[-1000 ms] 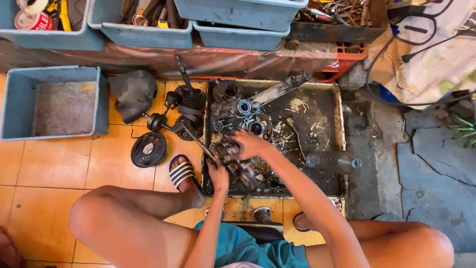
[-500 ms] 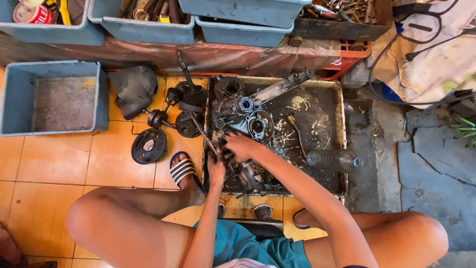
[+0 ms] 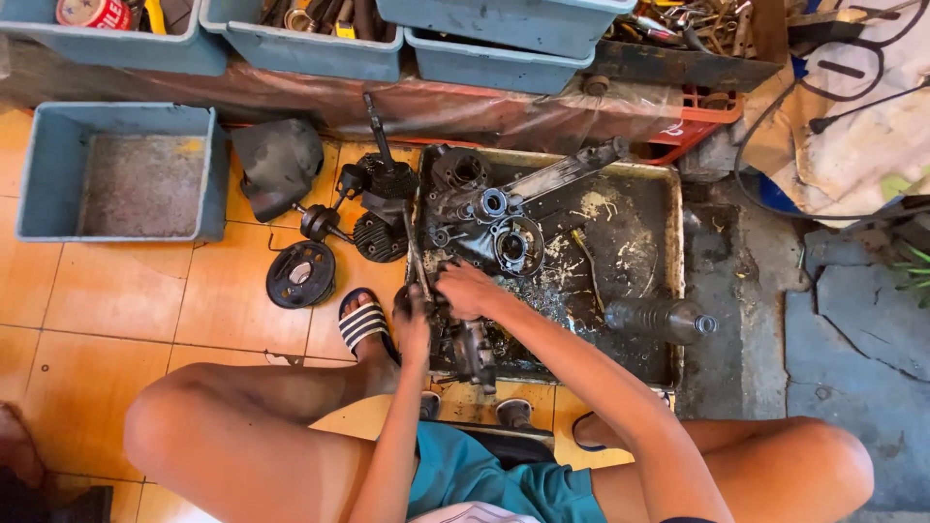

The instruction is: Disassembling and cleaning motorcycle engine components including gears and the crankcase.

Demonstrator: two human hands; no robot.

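Both hands met at the near left corner of a shallow metal tray (image 3: 668,281), just left of the frame's middle. The left hand (image 3: 414,320) was curled around a dark, greasy part at the tray's edge; its fingers were black with oil, and what exactly they gripped could not be made out. The right hand (image 3: 467,289) lay just beside it, fingers bent down onto the same oily engine casing (image 3: 484,228) that filled the left half of the tray. Whether that hand clasped anything or only pressed could not be told.

A small grey engine part (image 3: 475,351) stood in the tray just below the two hands. At the tray's right side lay a dirty plastic bottle (image 3: 659,318) on its side, well apart from the hands.

On the orange tiled floor (image 3: 116,300), left of the tray, sat a finned cylinder (image 3: 380,232), a round black disc (image 3: 300,275) and a dark cover (image 3: 279,165). The person's foot in a striped sandal (image 3: 362,322) rested just beside the left hand. A blue plastic bin (image 3: 126,174) stood at the upper left, and more blue bins (image 3: 310,44) of tools ran along the top of the frame.
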